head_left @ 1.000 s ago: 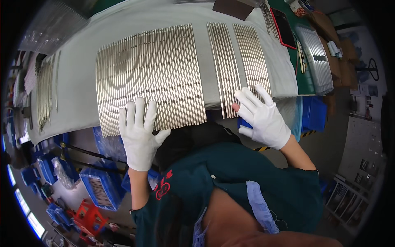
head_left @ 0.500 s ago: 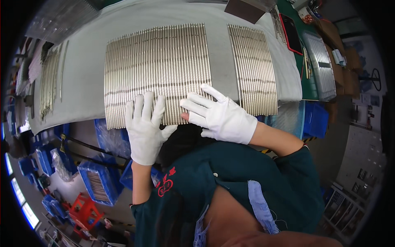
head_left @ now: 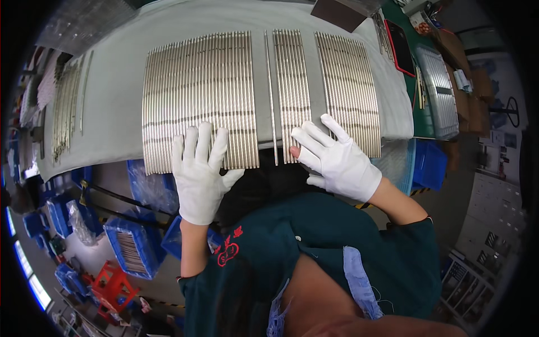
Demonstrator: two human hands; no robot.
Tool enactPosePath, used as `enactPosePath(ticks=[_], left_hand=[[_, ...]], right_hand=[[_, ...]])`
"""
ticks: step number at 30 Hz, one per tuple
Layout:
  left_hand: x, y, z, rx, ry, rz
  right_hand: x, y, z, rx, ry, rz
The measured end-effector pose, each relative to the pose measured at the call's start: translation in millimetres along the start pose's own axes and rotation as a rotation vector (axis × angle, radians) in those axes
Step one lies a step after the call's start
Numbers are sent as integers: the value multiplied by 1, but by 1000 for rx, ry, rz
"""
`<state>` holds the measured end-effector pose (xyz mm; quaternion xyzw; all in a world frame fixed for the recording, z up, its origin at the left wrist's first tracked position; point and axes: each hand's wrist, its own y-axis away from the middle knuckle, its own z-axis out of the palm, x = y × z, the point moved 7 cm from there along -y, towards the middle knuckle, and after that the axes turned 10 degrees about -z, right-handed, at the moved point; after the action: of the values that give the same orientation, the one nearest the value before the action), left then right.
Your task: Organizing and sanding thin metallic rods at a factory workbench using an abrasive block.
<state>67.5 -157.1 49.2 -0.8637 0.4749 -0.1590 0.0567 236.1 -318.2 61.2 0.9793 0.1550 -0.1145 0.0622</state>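
Thin shiny metal rods lie side by side on a pale cloth in several groups. My left hand [head_left: 197, 168], in a white glove, rests with spread fingers on the near end of the wide left group of rods [head_left: 199, 84]. My gloved right hand [head_left: 337, 157] has its fingers apart, the fingertips at the near end of a narrow group of rods [head_left: 292, 78]; one bare fingertip shows through the glove. Between the wide and narrow groups lies a single rod [head_left: 270, 95]. Right of the narrow group is another group of rods [head_left: 348, 90].
More rods [head_left: 67, 109] lie at the table's left. A red-edged phone [head_left: 398, 48] and a clear tray of rods [head_left: 437, 90] are at the right, near a brown block [head_left: 341, 14]. Blue crates [head_left: 132, 244] and a red stool [head_left: 114, 286] stand on the floor at the left.
My right hand has moved right, and a narrow group of rods has slid with it away from the wide group. One rod now lies alone in the gap. My left hand has stayed put.
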Motion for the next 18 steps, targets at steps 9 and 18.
enactPosePath(ticks=[9,18], left_hand=[[0,-1,0,-43,4,-30],[0,1,-4,-83,37,-40]], right_hand=[[-14,-53,4,105,-69,-164],[6,10,-10,-5,-15,63]])
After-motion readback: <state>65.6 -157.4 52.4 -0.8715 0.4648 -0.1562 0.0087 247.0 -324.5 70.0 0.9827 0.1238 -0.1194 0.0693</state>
